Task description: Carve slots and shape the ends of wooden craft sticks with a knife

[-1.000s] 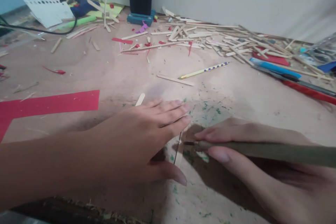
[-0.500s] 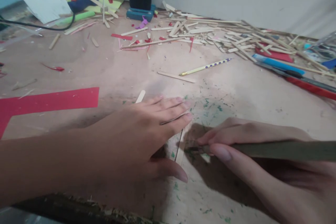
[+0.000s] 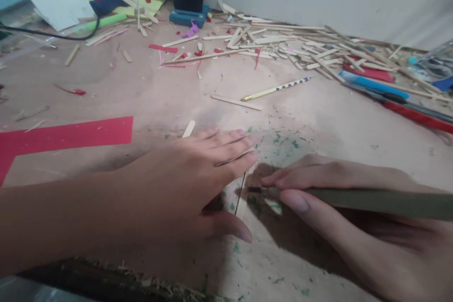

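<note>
My left hand point(image 3: 198, 165) lies flat on the table with its fingers stretched out, pressing over a narrow wooden stick point(image 3: 241, 203), part of which shows between thumb and forefinger. The rounded end of a craft stick point(image 3: 188, 129) pokes out beyond the back of this hand. To the right, my right hand point(image 3: 329, 198) is closed around a slim tool point(image 3: 375, 203) with a grey-green handle and a narrow dark tip; its exact kind is unclear. The tip points left, close beside the narrow stick; whether they touch I cannot tell.
A yellow patterned pencil point(image 3: 276, 89) and a loose craft stick point(image 3: 236, 102) lie ahead. Many wooden sticks point(image 3: 276, 40) are heaped along the wall. A red paper strip point(image 3: 71, 134) is at left, a blue pen point(image 3: 375, 86) at right. Green flecks dot the table.
My right hand has shifted slightly left and up, bringing the tool's tip nearer the narrow stick. My left hand stays pressed in place.
</note>
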### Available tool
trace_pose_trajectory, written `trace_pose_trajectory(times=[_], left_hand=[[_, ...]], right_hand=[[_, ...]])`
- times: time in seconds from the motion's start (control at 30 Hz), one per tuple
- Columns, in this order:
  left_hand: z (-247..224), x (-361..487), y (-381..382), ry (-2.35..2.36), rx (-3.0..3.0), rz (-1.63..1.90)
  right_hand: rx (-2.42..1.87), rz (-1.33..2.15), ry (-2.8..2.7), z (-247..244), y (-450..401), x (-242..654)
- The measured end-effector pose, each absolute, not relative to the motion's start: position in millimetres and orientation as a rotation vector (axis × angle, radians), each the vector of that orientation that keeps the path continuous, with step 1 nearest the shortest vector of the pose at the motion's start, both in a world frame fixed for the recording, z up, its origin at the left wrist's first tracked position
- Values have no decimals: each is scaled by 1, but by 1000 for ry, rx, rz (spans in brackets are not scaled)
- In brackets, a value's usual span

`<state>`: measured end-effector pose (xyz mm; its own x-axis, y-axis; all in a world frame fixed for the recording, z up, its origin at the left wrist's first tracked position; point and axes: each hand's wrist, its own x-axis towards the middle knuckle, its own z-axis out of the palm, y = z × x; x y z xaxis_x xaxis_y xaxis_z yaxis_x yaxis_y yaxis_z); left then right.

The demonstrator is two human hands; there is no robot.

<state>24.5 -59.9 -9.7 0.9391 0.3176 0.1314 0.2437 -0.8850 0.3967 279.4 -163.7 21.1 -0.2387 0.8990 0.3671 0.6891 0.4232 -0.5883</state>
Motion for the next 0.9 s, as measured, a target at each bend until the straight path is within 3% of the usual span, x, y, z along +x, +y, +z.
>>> trace_pose_trajectory(times=[0.57, 0.9], left_hand=[[-16, 23, -61, 402, 2755, 312], [-8, 24, -61, 419, 2726, 245]], right_hand=[[-1305, 416, -1983, 27, -162, 277], [-1306, 601, -1929, 21, -166, 279]])
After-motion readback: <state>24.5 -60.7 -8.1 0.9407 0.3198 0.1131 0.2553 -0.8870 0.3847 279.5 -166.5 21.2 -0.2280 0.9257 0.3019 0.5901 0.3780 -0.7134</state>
